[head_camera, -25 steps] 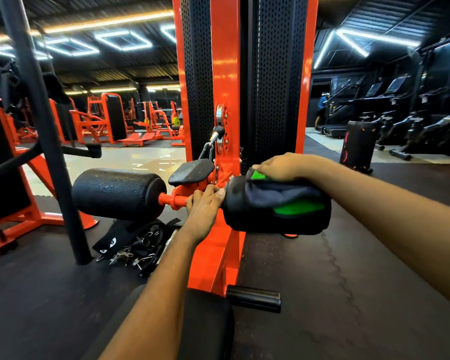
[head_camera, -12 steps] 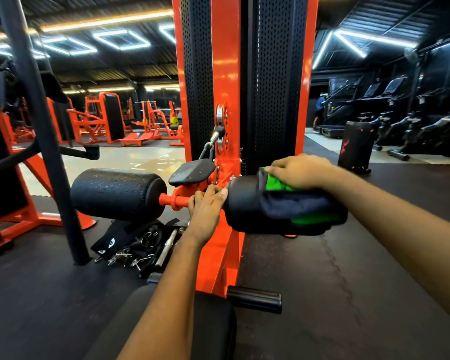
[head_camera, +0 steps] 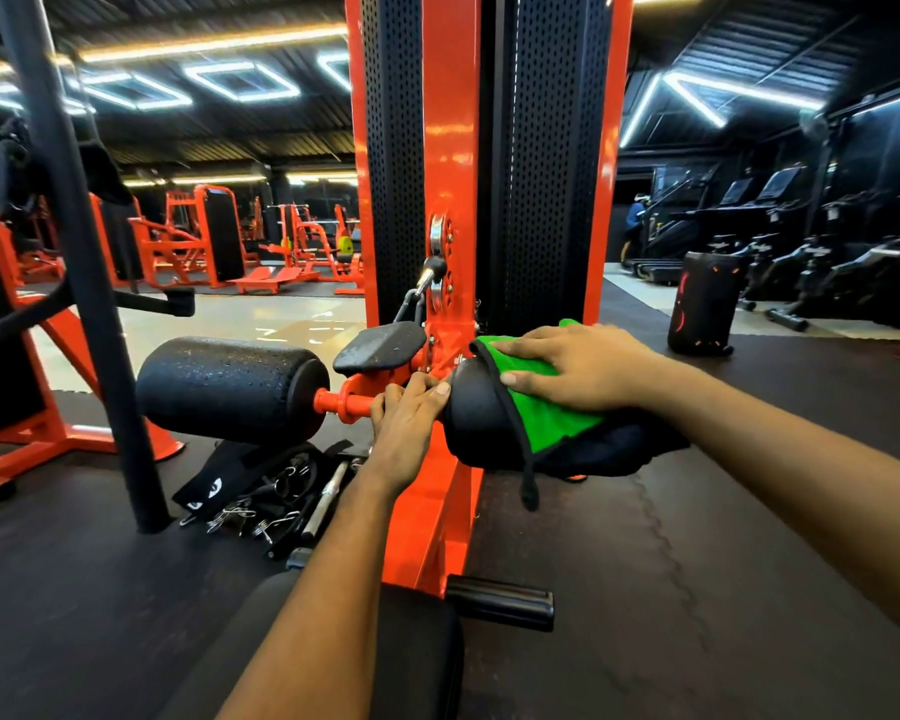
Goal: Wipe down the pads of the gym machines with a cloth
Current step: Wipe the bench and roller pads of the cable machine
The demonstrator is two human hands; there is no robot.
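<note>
The right black foam roller pad (head_camera: pixel 476 413) sticks out from the orange machine at mid-frame. A green and dark cloth (head_camera: pixel 546 413) is draped over its top, with a dark edge hanging down the near side. My right hand (head_camera: pixel 583 366) lies flat on the cloth with fingers spread, pressing it onto the pad. My left hand (head_camera: pixel 406 413) curls round the orange axle (head_camera: pixel 341 402) beside the pad's end face, thumb against the foam. The left roller pad (head_camera: pixel 224 389) is bare and looks speckled with droplets.
The orange and black weight tower (head_camera: pixel 448 148) rises right behind the pads. A black post (head_camera: pixel 89 283) stands at left, with a pile of cable attachments (head_camera: pixel 271 491) on the floor mat. A black seat pad (head_camera: pixel 417 657) is below me; a black speaker (head_camera: pixel 702 304) stands far right.
My right hand has shifted along the top of the right pad and flattened out, and the cloth now shows more green. My left hand has stayed on the axle.
</note>
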